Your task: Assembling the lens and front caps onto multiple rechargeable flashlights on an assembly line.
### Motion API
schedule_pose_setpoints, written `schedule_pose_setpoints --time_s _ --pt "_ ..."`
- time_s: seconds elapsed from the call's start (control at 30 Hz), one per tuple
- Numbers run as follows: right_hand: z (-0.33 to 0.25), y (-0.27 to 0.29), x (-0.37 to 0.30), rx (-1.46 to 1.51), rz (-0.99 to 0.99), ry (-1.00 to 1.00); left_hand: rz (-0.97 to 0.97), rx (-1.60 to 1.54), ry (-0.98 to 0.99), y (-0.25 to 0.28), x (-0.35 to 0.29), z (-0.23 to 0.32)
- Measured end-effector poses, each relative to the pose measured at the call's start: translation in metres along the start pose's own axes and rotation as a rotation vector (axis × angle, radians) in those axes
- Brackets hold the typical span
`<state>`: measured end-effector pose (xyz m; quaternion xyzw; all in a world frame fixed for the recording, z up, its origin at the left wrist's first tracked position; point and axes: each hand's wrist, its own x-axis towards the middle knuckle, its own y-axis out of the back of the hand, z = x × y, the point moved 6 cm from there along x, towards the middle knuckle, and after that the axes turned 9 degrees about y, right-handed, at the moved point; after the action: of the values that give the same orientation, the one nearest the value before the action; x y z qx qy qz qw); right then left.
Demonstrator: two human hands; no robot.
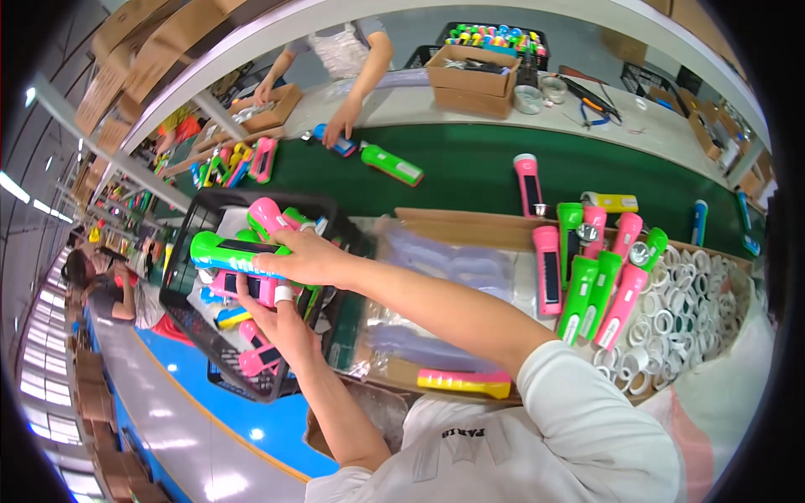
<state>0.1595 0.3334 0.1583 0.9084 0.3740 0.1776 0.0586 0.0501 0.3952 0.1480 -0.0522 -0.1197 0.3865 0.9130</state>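
The green torch [226, 251] is above the black basket [186, 327], its right end gripped by the right hand [312, 258], whose forearm reaches leftward. The left hand [289, 327] angles up from below, fingers at a pink torch [239, 286]; whether it grips, I cannot tell. Right fingers hide the green torch's end. Its long axis runs nearly left to right, rounded head leftward.

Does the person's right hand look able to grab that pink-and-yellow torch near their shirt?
Probably yes, once freed: the right hand is holding a green torch over the black crate, which seems to be what's in the way. The pink-and-yellow torch itself lies uncovered.
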Motion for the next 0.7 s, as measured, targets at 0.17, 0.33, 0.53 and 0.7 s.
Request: schedule_pose_setpoints --time_s 0.17,0.33,0.53,0.7 --pt "0.021 -0.056 -0.006 0.034 -0.008 -0.1 0.045 0.29 0.042 0.071 0.004 -0.017" --pt "-0.008 -0.051 -0.043 -0.173 -0.049 0.092 -0.056 0.729 0.01 0.075 -0.022 -0.002" --pt "-0.002 0.041 -0.218 -0.339 -0.314 0.14 0.019 0.896 -0.241 0.049 -0.054 0.024" --pt "0.008 0.147 -0.39 -0.617 0.248 -0.391 -0.492 0.629 -0.242 -0.046 -0.096 -0.02"
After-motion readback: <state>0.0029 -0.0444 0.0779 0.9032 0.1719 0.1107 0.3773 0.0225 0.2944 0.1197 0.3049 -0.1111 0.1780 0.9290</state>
